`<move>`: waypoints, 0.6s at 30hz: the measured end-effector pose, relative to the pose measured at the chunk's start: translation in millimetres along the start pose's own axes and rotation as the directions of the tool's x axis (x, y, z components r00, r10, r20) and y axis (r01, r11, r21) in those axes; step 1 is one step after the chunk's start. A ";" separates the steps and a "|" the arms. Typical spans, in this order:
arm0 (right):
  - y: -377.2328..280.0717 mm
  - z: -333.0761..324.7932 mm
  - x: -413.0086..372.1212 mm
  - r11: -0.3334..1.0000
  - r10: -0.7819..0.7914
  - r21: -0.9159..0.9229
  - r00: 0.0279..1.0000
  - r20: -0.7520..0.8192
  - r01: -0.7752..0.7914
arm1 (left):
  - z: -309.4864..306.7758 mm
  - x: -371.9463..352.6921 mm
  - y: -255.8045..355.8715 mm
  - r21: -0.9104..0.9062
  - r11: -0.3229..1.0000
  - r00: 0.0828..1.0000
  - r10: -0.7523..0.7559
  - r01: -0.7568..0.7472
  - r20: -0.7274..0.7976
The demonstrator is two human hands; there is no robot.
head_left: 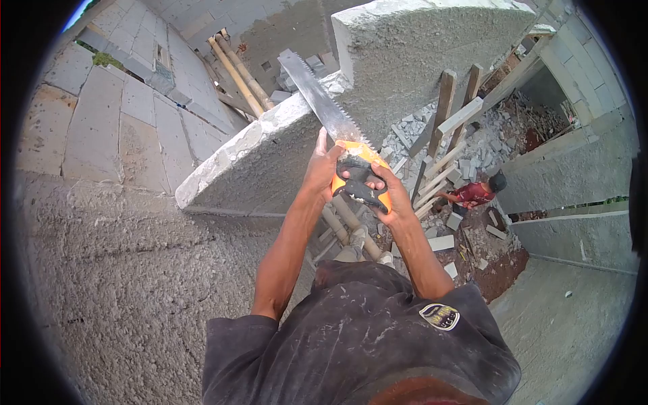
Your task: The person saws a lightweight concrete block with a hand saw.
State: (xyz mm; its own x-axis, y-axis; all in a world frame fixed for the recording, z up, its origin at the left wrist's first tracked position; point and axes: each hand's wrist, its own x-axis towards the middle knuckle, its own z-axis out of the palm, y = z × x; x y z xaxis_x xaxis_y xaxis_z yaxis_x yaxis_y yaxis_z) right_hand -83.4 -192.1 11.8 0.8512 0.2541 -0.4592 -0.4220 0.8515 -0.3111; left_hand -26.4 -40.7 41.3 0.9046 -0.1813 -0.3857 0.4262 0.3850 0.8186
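Note:
A hand saw [322, 101] with a toothed metal blade and an orange and black handle is held out in front of my chest. My left hand [320, 169] grips the left side of the handle, with a finger stretched up along the base of the blade. Around the handle's right side, my right hand [397, 192] is closed, and fingertips show through the grip opening. The blade points up and to the left, overlapping the broken top edge of a rough plastered wall [270, 145] in this view. Pale dust marks the handle and the blade's base.
Bamboo poles [347, 219] lie under my feet, high above the ground. Lower right, a person in a red shirt [472, 194] stands among rubble [422, 131] and wooden planks [442, 111]. More bamboo poles [237, 75] lean beyond the wall. A block wall [101, 115] rises at left.

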 end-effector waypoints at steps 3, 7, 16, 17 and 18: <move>3.1 -2.2 -38.0 0.999 -0.043 -0.030 0.998 0.039 0.044 | 10.0 -40.4 -28.8 -0.041 0.998 0.999 0.039 -0.039 0.003; -11.4 -11.7 -20.1 0.992 -0.101 -0.086 0.991 -0.082 0.094 | 16.6 -12.6 -24.6 -0.025 0.999 0.999 -0.034 0.034 -0.033; -30.0 -9.3 5.5 0.981 -0.149 -0.128 0.989 -0.001 0.148 | 28.8 16.5 -12.6 -0.125 0.992 0.999 0.018 -0.014 0.032; -26.7 -13.9 -1.5 0.980 -0.157 -0.124 0.988 -0.002 0.155 | 31.1 11.4 -19.2 -0.120 0.993 0.999 0.017 -0.012 0.039; -22.1 -20.4 -9.6 0.983 -0.153 -0.099 0.988 -0.008 0.152 | 31.3 5.4 -27.9 -0.081 0.997 1.000 0.014 -0.012 0.025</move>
State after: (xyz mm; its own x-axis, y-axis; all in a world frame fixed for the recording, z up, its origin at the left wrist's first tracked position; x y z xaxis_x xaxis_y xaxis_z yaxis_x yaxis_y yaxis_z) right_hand -88.7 -222.7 6.1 0.9032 0.1167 -0.4131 -0.3168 0.8306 -0.4580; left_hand -33.4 -80.8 29.7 0.9104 -0.1984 -0.3632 0.4137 0.4588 0.7863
